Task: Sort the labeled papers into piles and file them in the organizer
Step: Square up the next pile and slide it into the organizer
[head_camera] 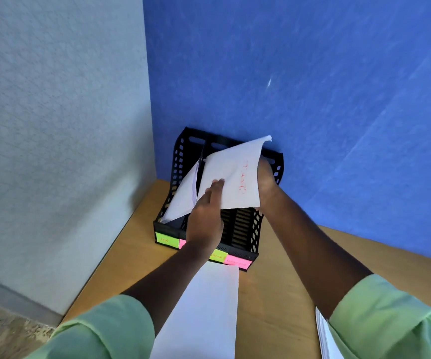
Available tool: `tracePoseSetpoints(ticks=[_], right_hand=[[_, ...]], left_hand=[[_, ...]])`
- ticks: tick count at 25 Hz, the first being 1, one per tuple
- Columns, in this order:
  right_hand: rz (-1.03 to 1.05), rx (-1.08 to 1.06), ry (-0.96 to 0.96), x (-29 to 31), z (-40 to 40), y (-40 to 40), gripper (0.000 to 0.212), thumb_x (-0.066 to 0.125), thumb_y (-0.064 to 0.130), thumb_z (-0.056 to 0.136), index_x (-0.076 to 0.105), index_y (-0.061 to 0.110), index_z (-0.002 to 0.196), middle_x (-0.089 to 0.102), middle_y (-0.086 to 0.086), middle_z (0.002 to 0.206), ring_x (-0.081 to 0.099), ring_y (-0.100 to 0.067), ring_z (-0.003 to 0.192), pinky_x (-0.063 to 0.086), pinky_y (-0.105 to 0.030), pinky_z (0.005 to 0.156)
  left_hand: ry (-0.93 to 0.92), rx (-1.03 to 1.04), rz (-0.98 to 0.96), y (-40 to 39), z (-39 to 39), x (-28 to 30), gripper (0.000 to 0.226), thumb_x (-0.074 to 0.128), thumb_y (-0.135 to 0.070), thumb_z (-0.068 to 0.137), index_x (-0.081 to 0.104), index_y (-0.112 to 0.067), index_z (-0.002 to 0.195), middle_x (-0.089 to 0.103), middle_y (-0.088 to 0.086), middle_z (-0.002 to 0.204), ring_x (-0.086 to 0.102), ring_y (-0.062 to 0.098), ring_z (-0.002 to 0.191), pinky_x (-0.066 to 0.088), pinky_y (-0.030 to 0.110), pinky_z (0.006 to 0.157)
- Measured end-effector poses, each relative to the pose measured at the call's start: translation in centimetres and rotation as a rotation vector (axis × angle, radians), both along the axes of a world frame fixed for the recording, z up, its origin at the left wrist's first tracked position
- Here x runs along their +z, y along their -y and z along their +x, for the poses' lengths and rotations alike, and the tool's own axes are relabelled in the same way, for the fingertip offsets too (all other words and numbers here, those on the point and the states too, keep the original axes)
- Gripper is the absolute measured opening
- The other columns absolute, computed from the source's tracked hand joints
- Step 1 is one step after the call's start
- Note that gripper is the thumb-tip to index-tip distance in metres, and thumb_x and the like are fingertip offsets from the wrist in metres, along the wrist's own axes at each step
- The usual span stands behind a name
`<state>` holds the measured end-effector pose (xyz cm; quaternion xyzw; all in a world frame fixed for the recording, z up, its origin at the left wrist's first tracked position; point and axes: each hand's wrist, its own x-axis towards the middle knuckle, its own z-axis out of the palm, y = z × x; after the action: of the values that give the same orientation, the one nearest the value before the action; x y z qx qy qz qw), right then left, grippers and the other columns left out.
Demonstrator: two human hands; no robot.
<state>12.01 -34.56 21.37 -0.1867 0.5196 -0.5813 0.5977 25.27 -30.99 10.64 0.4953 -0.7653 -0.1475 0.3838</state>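
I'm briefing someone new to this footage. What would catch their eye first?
Most striking is the white sheet with red writing, held by both hands, the left hand and the right hand, over the black organizer in the desk corner. Next, the green and pink sticky labels on its front edge, against the blue wall.

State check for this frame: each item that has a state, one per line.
Organizer: upright, leftmost slot holds papers, right slots empty.
Sheet with red writing: held above organizer, tilted.
Left hand: grips the sheet.
Right hand: holds sheet's far edge.
Paper pile: flat on desk.
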Motion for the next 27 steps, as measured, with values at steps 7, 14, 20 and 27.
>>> tracePoseSetpoints(ticks=[7,14,20,27], right_hand=[[0.109,0.142,-0.747,-1.1,0.1,2.1,0.024,0.066,0.022,0.09,0.07,0.007,0.108,0.075,-0.02,0.101,0.074,-0.039,0.091,0.061,-0.049,0.085],[0.164,0.223,-1.277,-3.0,1.0,4.0,0.008,0.058,0.015,0.079,0.056,0.02,0.073,0.064,-0.001,0.078,0.066,-0.021,0.071,0.043,-0.023,0.049],[0.201,0.317,-1.367,-6.4,3.0,5.4,0.008,0.062,0.012,0.082,0.062,0.009,0.089,0.066,-0.009,0.092,0.069,-0.028,0.084,0.051,-0.028,0.061],[0.264,0.344,-1.321,-9.0,5.4,6.9,0.011,0.059,0.012,0.087,0.065,0.009,0.096,0.064,-0.007,0.09,0.064,-0.025,0.079,0.042,-0.024,0.051]], left_hand=[[0.048,-0.016,0.184,0.5,0.1,-1.8,0.087,0.054,0.014,0.08,0.022,-0.024,0.152,0.058,0.009,0.139,0.064,0.028,0.112,0.056,0.037,0.089],[0.17,-0.079,0.123,1.7,0.9,-2.7,0.069,0.065,-0.01,0.085,0.033,-0.017,0.145,0.055,0.005,0.133,0.047,0.024,0.124,0.051,0.037,0.096],[0.458,-0.07,0.08,3.5,4.9,-3.1,0.066,0.068,-0.022,0.071,0.043,-0.026,0.132,0.054,-0.008,0.133,0.031,0.023,0.121,0.035,0.039,0.089],[0.461,-0.065,0.023,3.7,7.9,-3.8,0.057,0.062,-0.008,0.075,0.052,-0.031,0.127,0.052,-0.012,0.133,0.036,0.023,0.126,0.03,0.035,0.088]])
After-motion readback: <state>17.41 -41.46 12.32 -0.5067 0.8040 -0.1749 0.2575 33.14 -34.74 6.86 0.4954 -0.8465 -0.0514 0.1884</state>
